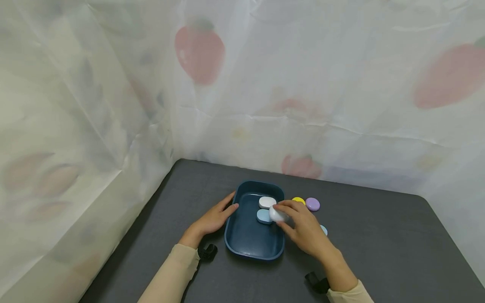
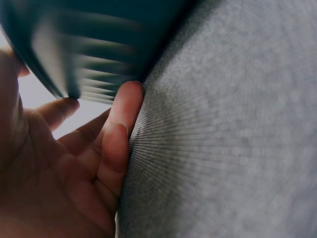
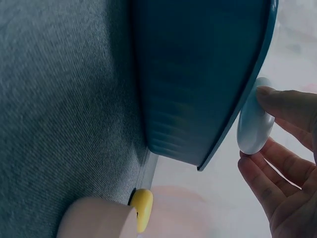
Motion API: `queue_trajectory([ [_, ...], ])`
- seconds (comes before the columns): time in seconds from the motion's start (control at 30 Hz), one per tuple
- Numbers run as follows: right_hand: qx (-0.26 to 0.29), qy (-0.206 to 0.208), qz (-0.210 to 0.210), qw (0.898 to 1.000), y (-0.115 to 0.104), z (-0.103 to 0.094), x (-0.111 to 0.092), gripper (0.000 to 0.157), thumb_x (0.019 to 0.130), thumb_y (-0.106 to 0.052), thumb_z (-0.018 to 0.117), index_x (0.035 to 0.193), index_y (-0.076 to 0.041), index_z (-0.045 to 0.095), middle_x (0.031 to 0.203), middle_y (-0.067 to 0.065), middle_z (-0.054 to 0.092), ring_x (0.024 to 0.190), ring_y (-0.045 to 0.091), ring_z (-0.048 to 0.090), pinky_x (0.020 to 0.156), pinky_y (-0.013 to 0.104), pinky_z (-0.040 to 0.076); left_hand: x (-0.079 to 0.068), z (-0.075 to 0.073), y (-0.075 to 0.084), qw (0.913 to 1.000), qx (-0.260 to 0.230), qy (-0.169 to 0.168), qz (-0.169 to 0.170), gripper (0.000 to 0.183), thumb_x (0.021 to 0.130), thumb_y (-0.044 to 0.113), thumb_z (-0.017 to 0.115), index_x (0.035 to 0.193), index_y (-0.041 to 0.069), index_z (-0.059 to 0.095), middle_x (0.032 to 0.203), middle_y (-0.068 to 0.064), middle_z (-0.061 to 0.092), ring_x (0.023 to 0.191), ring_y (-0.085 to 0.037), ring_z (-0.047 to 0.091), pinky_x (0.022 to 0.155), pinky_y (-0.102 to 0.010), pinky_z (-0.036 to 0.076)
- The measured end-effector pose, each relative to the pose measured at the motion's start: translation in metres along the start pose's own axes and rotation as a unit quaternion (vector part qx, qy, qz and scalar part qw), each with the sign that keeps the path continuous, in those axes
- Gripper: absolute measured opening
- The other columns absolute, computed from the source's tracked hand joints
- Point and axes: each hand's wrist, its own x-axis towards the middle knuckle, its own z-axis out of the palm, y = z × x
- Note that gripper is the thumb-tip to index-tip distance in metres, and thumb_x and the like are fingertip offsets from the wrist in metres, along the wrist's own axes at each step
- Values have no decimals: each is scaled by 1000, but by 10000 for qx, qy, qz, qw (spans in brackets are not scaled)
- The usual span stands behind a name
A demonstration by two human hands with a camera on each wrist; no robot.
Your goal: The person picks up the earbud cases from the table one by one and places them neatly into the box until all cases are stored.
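A dark blue tray [image 1: 254, 248] lies on the table. My left hand [image 1: 212, 219] grips its left side, the thumb over the rim and the other fingers along the outer wall, which the left wrist view shows from below. Over the tray's right rim, my right hand [image 1: 306, 229] pinches a smooth white oval piece [image 3: 255, 119] between thumb and fingers. Inside the tray sit a white oval case [image 1: 267, 202] and a light blue oval case [image 1: 263, 216], the blue one partly covered by the held piece in the head view.
Right of the tray lie a yellow round piece [image 1: 299, 200], a purple round piece [image 1: 313, 204] and a light blue piece [image 1: 324, 229] mostly hidden by my right hand. The dark grey table [image 1: 382, 240] extends to the right. Printed sheeting [image 1: 341, 84] hangs behind and at left.
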Motion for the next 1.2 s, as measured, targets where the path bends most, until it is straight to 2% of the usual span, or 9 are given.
queue_trajectory([
  [0.57, 55, -238, -99, 9997, -7, 8, -1, 47, 86, -19, 88, 130, -19, 73, 133, 1, 66, 118, 18, 63, 93, 38, 59, 0, 0, 1, 10000, 11, 26, -35, 66, 105, 65, 44, 163, 45, 22, 172, 7, 25, 159, -27, 24, 126, -61, 24],
  [1.07, 26, -391, -294, 9988, -7, 15, -3, 47, 86, -21, 88, 130, -20, 72, 133, 0, 66, 122, 19, 62, 99, 41, 57, -1, 1, 3, 9999, 25, 30, -126, 66, 105, 66, 43, 163, 45, 22, 172, 7, 24, 160, -26, 23, 126, -60, 23],
  [1.2, -25, -442, -329, 9985, -6, 17, -4, 46, 87, -23, 87, 131, -20, 72, 133, 0, 66, 122, 18, 63, 99, 40, 57, 0, 1, 3, 10000, 17, 28, -32, 66, 106, 63, 43, 164, 41, 21, 172, 5, 24, 160, -28, 23, 126, -61, 23],
])
